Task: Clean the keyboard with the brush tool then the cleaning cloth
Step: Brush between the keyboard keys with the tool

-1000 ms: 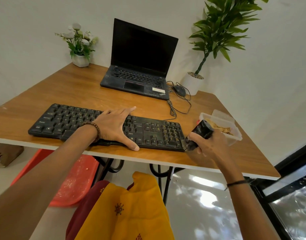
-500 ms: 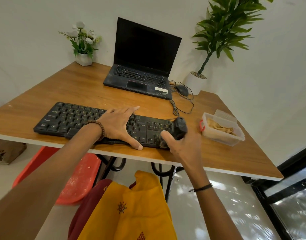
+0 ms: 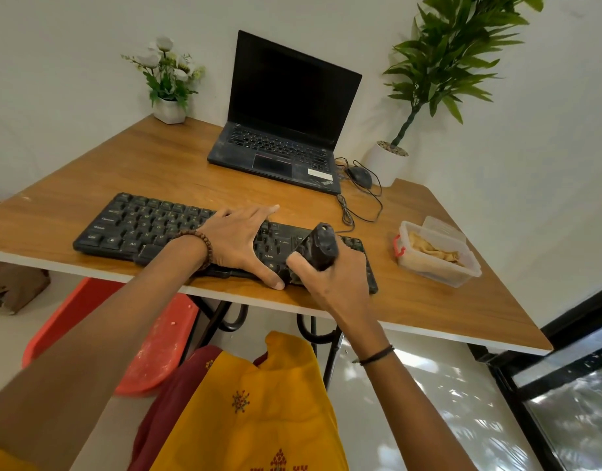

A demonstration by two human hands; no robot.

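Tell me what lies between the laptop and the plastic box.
In the head view, a black mouse and its looped cable lie between the laptop and the box. The mouse sits close beside the laptop.

**Single head-worn view, tilted down**

I watch through one wide-angle camera on the person's head. It faces forward and down, close above the near table (image 3: 163, 164) edge, keyboard (image 3: 146, 226) central, wall (image 3: 54, 62) far behind.
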